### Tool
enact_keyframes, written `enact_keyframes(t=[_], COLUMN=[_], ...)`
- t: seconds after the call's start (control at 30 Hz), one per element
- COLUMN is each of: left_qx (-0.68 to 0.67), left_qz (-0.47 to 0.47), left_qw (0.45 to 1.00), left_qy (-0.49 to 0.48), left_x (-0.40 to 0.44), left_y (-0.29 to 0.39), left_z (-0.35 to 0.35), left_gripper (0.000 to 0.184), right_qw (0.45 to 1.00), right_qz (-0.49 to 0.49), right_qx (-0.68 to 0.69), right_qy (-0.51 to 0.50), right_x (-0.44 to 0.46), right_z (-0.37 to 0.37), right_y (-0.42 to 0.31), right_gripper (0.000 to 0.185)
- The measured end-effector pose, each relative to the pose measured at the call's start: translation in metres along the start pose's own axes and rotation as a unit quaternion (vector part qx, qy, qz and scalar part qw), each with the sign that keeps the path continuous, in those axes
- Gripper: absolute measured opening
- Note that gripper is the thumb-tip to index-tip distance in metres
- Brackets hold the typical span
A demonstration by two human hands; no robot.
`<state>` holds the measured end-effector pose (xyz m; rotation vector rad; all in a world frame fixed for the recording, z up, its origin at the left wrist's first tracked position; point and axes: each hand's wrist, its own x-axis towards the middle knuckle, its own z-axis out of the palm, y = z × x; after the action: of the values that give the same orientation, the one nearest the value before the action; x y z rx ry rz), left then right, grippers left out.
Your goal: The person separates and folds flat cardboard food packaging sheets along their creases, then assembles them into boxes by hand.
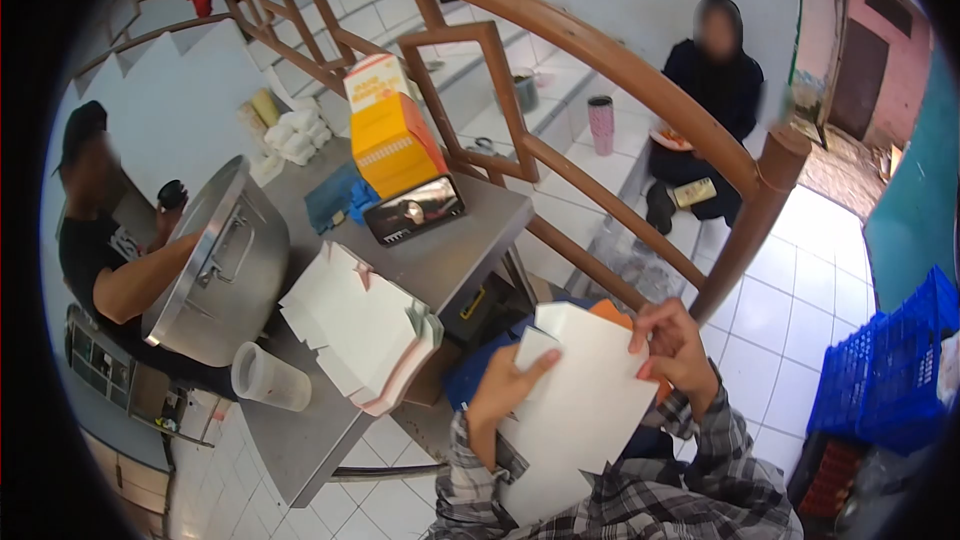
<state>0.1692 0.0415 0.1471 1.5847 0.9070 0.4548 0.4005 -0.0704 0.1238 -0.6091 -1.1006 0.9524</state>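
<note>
A flat white cardboard box blank (590, 390), with orange showing at its far edge, is held between my two hands above my lap. My left hand (508, 388) grips its left side, thumb on the white face near a folded-up flap. At the upper right corner, my right hand (677, 342) has its fingers bent and closed on the edge. A stack of similar white box blanks (355, 325) lies on the metal table to the left, near my left hand.
The metal table (490, 215) bears a large pot (225, 270), a plastic cup (270, 378), a phone (415, 210) and yellow boxes (395, 145). One person stands by the pot; another sits beyond the brown railing (590, 50). Blue crates (880, 370) stand right.
</note>
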Motion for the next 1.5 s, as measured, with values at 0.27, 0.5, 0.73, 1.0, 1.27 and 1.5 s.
enact_keyframes(t=[0.27,0.5,0.73,1.0,1.27,1.5], left_qx=[0.038,0.187,0.083,-0.139,-0.224,-0.24], left_qz=[0.058,0.189,0.143,0.077,0.085,0.053], left_qw=[0.998,0.944,0.965,0.982,0.97,0.969], left_qy=[-0.002,0.194,0.203,0.101,0.039,-0.004], left_x=[-0.017,-0.035,-0.055,-0.051,-0.048,-0.044], left_y=[0.039,0.03,0.024,-0.027,-0.034,-0.041], left_z=[-0.043,0.002,0.0,-0.028,-0.036,-0.043], left_gripper=[0.035,0.027,0.026,0.034,0.04,0.054], right_qw=[0.997,0.998,0.988,0.971,0.934,0.952], right_qz=[-0.009,0.004,-0.009,0.037,0.003,0.059], right_qx=[0.056,-0.043,-0.016,0.038,-0.032,0.074], right_qy=[-0.055,-0.049,-0.151,-0.233,-0.356,-0.291], right_x=[0.025,0.047,0.059,0.064,0.075,0.065], right_z=[-0.01,-0.009,-0.021,0.013,0.007,0.038], right_y=[0.024,0.017,0.008,-0.031,-0.018,-0.013], right_gripper=[0.05,0.042,0.045,0.066,0.089,0.097])
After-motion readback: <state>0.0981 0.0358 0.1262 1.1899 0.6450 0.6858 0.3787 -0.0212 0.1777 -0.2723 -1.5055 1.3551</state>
